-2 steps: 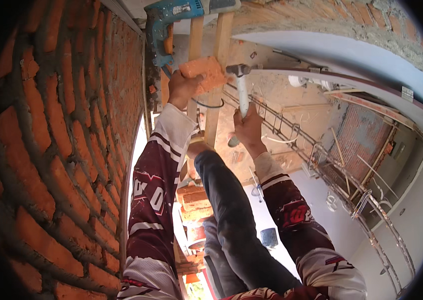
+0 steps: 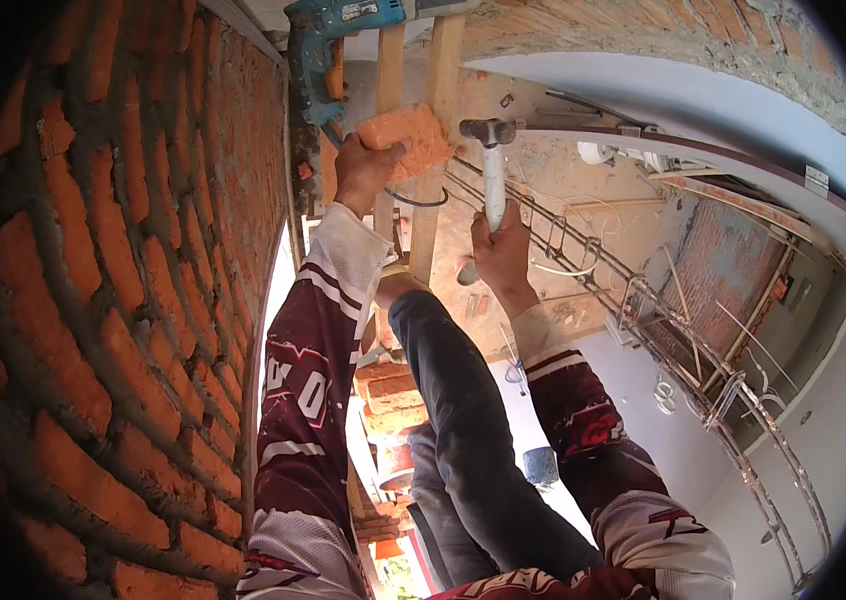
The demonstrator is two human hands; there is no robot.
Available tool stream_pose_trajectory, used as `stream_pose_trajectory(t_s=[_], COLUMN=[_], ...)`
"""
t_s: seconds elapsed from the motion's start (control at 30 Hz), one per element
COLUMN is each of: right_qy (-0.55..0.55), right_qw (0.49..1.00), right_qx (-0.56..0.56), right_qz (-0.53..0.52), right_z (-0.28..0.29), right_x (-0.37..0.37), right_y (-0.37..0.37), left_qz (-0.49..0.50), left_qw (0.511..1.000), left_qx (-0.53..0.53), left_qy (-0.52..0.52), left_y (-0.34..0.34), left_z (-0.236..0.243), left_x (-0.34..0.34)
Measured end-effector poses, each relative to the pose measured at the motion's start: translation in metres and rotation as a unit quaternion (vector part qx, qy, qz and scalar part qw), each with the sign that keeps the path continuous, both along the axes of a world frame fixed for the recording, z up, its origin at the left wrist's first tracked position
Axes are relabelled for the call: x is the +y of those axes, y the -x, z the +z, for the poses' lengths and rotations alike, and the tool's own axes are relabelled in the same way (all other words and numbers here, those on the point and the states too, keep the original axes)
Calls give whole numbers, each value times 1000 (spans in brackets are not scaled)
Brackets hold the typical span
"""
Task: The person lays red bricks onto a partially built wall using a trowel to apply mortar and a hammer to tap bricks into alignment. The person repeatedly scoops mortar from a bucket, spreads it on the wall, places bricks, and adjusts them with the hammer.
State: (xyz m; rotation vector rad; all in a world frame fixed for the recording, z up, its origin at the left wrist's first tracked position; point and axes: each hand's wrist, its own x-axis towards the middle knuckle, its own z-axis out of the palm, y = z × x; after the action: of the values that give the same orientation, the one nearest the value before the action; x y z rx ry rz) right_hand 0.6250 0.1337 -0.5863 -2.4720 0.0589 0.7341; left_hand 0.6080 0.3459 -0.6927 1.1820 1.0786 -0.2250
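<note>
A piece of orange brick is gripped by my left hand, thumb over its top face and fingers hidden beneath. The brick lies over two narrow wooden bars. My right hand is wrapped round the pale handle of a hammer. Its dark metal head points upward, apart from the brick's right end. The brick's right edge looks rough and broken. Close behind my left hand rests a blue power drill, its cable running down near the wrist.
A brick wall with grey mortar rises close on the left. Rebar frames slant down the right side. A purplish beam crosses at upper right. Bricks are stacked below beside my leg, and a dark bucket stands lower down.
The hammer and my right hand have shifted slightly right, widening the gap to the brick. My left hand and the brick have barely moved.
</note>
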Motion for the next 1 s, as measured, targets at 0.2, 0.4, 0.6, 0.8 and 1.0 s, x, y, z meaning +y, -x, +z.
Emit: stream_pose_trajectory(t_s=[0.2, 0.4, 0.6, 0.8, 1.0], right_qy=[-161, -14, -209, -422, 40], right_qw=[986, 972, 969, 839, 989], right_qx=[-51, -70, -106, -341, -141], right_qz=[-14, 222, 80, 47, 25], right_z=[69, 124, 269, 407, 390], right_x=[-5, 8, -5, -64, -147], right_y=[37, 56, 85, 84, 101], left_qz=[187, 299, 267, 211, 120], left_qw=[967, 927, 952, 957, 964], left_qx=[-94, -151, -136, -188, -225], left_qy=[146, 172, 66, 62, 73], left_y=[67, 130, 182, 142, 99], left_z=[78, 181, 279, 387, 472], left_x=[-16, -19, -33, -64, -112])
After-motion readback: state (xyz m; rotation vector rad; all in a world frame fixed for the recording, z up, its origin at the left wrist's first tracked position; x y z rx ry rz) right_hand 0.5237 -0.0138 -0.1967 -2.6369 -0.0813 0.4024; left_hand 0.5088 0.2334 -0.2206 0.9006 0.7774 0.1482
